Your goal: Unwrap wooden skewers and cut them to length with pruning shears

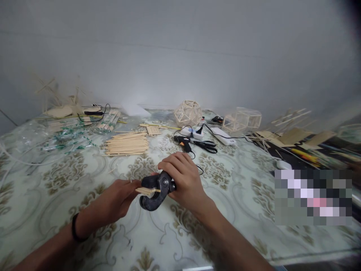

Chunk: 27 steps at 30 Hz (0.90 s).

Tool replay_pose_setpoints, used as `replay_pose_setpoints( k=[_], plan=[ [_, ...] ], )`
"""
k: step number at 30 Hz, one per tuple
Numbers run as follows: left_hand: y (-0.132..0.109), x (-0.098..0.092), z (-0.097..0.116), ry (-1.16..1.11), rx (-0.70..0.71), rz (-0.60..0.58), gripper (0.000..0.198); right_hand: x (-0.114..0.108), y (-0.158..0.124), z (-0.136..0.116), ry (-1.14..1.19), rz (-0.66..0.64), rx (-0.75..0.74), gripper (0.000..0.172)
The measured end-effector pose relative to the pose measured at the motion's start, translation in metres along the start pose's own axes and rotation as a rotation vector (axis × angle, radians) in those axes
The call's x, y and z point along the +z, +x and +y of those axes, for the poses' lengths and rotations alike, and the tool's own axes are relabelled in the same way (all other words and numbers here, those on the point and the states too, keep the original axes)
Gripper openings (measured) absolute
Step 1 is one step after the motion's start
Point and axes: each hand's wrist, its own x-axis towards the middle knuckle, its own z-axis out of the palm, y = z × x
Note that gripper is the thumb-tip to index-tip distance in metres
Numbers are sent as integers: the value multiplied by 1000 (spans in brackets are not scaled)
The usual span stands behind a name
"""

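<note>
We hold the black cutter (pixel 156 190) in our right hand (pixel 184 178). The right grip is wrapped closed around the handles, and the cutter head points toward 9 o'clock, above the surface (pixel 239 188).

Our left hand (pixel 120 199) sits at 9 o'clock of the cutter. Its grip is narrow: thumb and fingertips pinch the short sticks (pixel 146 191) at one end. The short sticks lie roughly level and run toward 3 o'clock out of the left grip. Their free ends rest against the cutter head, between our 2 hands. We cannot tell how many sticks the pinch holds, nor whether the blades press on them. A dark wristband (pixel 75 227) circles the left wrist.

At 11 o'clock of the hands, well apart, lies the stick pile (pixel 126 143). At 12 o'clock lies the glue gun (pixel 183 143), with the scissors (pixel 207 146) just beside it at 3 o'clock. The power strip (pixel 191 131) and the stick ball (pixel 188 113) stand farther back.
</note>
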Motion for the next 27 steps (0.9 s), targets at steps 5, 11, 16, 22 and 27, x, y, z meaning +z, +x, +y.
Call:
replay_pose_setpoints(
  k=[5, 11, 16, 22, 27],
  plan=[
    [2, -3, 6, -35, -11, -33, 27, 2, 0, -1, -67, 3, -3, 18],
    [1, -5, 8, -99, -27, -50, 30, 4, -2, 0, -39, 20, 30, 17],
    [-1, -4, 4, -134, -46, -61, 28, 1, -1, 0, -5, 62, 45, 14],
    [-1, -3, 4, -108, -3, -44, 25, -2, 1, 0, -35, 59, 12, 19],
    [0, -4, 6, -119, -34, -68, 26, -1, 1, 1, -61, 57, 11, 28]
  ],
)
